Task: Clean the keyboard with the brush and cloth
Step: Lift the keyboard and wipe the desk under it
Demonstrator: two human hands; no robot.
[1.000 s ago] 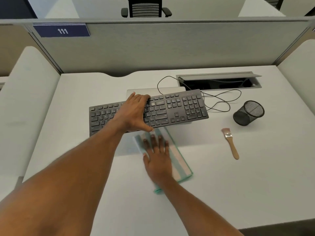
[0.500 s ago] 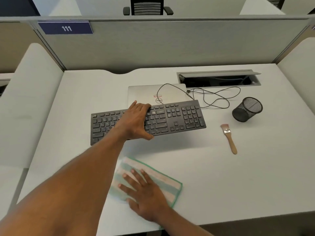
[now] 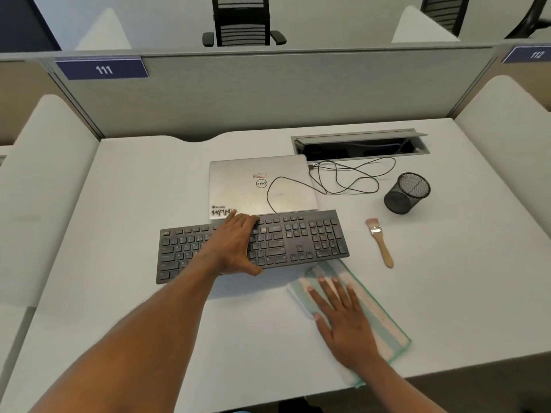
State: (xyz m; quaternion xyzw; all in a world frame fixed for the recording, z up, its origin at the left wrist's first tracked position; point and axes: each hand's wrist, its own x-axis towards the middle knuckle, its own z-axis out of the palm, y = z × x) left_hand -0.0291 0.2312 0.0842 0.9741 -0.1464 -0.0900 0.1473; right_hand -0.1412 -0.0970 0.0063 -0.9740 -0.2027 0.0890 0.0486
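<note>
A black keyboard [image 3: 298, 242] lies across the middle of the white desk [image 3: 134, 204], its far edge overlapping a shut silver laptop [image 3: 262, 186]. My left hand [image 3: 235, 245] grips the keyboard's middle, fingers over the far rows and thumb hooked round the front edge. A white cloth with green stripes [image 3: 384, 332] is spread in front of the keyboard's right end. My right hand [image 3: 343, 317] presses flat on the cloth, fingers straight and spread. The wooden-handled brush [image 3: 380, 242] rests on the desk right of the keyboard, untouched.
A black mesh pen cup [image 3: 407, 193] stands behind the brush. A loose black cable [image 3: 343, 177] runs from the laptop lid towards an open cable hatch [image 3: 360, 143]. Grey partition panels close off the back and sides of the desk.
My right hand slid the cloth from the near left of the desk to the right and up to the keyboard's front right edge. My left hand kept its grip on the keyboard.
</note>
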